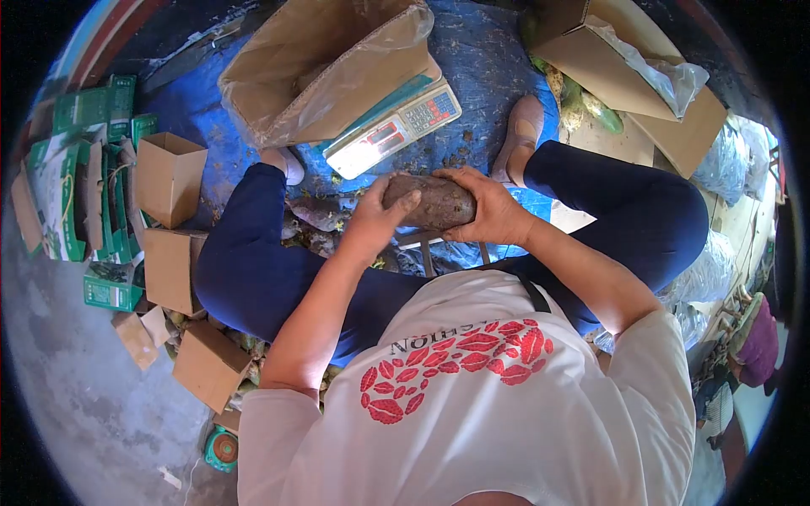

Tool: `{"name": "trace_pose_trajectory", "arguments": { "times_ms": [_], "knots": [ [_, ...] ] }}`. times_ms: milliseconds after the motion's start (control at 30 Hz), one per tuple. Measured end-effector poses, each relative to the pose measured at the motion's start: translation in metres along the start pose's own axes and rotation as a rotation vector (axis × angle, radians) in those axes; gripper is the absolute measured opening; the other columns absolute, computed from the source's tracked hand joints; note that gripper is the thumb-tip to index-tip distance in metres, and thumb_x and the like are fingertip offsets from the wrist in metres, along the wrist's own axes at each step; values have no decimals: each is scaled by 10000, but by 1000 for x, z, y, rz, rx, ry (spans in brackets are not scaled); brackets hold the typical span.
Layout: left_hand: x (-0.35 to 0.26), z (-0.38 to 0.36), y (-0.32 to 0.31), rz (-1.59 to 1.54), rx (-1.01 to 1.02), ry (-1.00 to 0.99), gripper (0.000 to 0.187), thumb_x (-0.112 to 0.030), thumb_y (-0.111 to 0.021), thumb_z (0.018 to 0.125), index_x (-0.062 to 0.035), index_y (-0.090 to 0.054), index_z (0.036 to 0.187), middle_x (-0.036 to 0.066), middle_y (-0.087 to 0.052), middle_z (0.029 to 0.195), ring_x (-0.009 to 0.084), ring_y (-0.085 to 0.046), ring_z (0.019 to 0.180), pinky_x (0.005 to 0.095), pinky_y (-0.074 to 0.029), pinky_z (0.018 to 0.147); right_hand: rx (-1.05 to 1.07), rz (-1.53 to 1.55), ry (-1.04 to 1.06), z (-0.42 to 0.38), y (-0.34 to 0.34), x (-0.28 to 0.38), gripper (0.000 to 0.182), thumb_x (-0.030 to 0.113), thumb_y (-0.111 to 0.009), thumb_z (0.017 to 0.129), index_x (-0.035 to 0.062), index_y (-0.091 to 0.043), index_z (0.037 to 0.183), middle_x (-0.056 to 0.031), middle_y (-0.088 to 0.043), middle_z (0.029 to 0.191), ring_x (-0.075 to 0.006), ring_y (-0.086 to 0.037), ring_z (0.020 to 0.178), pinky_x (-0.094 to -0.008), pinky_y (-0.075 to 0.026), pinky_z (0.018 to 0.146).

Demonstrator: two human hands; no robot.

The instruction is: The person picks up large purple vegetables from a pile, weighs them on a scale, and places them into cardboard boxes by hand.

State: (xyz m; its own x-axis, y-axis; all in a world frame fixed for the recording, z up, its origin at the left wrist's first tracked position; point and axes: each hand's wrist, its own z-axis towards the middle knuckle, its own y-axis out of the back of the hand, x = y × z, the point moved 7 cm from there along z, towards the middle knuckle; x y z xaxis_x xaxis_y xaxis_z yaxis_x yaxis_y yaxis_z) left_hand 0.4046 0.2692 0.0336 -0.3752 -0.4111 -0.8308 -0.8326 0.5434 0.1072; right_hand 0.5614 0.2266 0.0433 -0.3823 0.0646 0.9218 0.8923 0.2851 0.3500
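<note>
A large, thick brown tuber with a rough, pitted skin is held level between both hands above my lap. My left hand wraps around its left end, thumb across the top. At the other end, my right hand grips it with curled fingers. Several purplish-brown tubers lie on the ground between my legs, partly hidden by my left forearm. Just beyond the hands, a digital scale with a keypad and lit display sits on a blue sheet. A plastic-lined cardboard box stands on it.
Small open cardboard boxes and green printed cartons line my left side. Another plastic-lined box is at the far right, beside green-skinned produce. Clear plastic bags lie farther right. A green round device sits at lower left.
</note>
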Motion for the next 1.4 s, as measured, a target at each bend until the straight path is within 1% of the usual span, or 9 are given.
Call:
{"name": "trace_pose_trajectory", "arguments": {
  "times_ms": [233, 367, 433, 533, 633, 733, 967, 1267, 1400],
  "knots": [
    [28, 9, 12, -43, -149, 128, 295, -251, -471, 896, 4, -565, 1010, 120, -598, 929, 188, -564, 858, 306, -448, 759, 76, -22, -76, 0, -6, 9, 772, 198, -786, 530, 30, -454, 1206, -157, -527, 1149, -288, -502, 1096, -369, -386, 945],
    [47, 3, 15, -379, -129, 382, 285, -236, -441, 907, -5, -597, 970, 86, -601, 938, 161, -563, 850, 303, -470, 700, 232, 407, -296, 0, -10, -20, 648, 351, -692, 679, -26, -480, 1161, -160, -545, 1157, -253, -545, 1052, -354, -459, 839],
    [30, 3, 17, -372, -122, 324, 309, -273, -458, 909, -8, -580, 1010, 87, -593, 977, 160, -559, 884, 312, -469, 739, 245, 443, -362, 3, -11, -38, 587, 414, -595, 785, -36, -490, 1147, -170, -548, 1158, -246, -559, 1033, -343, -472, 827],
    [1, -1, 1, -655, 79, 263, 364, -330, -483, 903, -21, -540, 1086, 89, -573, 1038, 161, -549, 936, 323, -457, 802, 365, 1216, -818, -12, -43, -42, 584, 490, -409, 885, -10, -479, 1179, -189, -553, 1132, -274, -593, 963, -335, -484, 831],
    [-12, -4, -2, -629, 153, 114, 424, -379, -500, 891, -40, -505, 1145, 92, -560, 1074, 172, -542, 991, 332, -455, 838, 674, 1500, -686, -8, -50, -31, 594, 516, -335, 910, 15, -472, 1199, -193, -556, 1122, -285, -614, 909, -333, -496, 822],
    [-2, -3, 8, -531, 61, 133, 440, -386, -502, 889, -26, -502, 1142, 101, -560, 1073, 185, -539, 1007, 335, -447, 854, 519, 1400, -782, -4, -42, -21, 664, 554, -314, 901, -2, -413, 1251, -199, -529, 1162, -269, -578, 994, -328, -469, 867],
    [27, 6, 32, -410, -212, 213, 316, -270, -471, 902, 11, -577, 999, 104, -595, 929, 176, -557, 870, 323, -435, 808, 360, 665, -557, 4, -23, -35, 904, 370, -746, 671, -46, -285, 1328, -185, -484, 1216, -222, -508, 1085, -292, -394, 937],
    [20, 4, 39, -300, -188, 209, 254, -208, -469, 918, 17, -587, 915, 57, -582, 727, 124, -526, 528, 251, -407, 415, 363, 1054, -631, -1, -34, -34, 792, 221, -751, 684, -34, -319, 1298, -131, -521, 1157, -186, -556, 1003, -302, -455, 896],
    [15, 0, 55, -197, -283, 195, 262, -224, -512, 902, 21, -586, 957, 60, -591, 788, 139, -561, 655, 271, -477, 539, 292, 1055, -608, 5, -27, -37, 788, 212, -749, 687, -20, -315, 1304, -119, -516, 1164, -190, -553, 1009, -307, -452, 903]
  ]
}}
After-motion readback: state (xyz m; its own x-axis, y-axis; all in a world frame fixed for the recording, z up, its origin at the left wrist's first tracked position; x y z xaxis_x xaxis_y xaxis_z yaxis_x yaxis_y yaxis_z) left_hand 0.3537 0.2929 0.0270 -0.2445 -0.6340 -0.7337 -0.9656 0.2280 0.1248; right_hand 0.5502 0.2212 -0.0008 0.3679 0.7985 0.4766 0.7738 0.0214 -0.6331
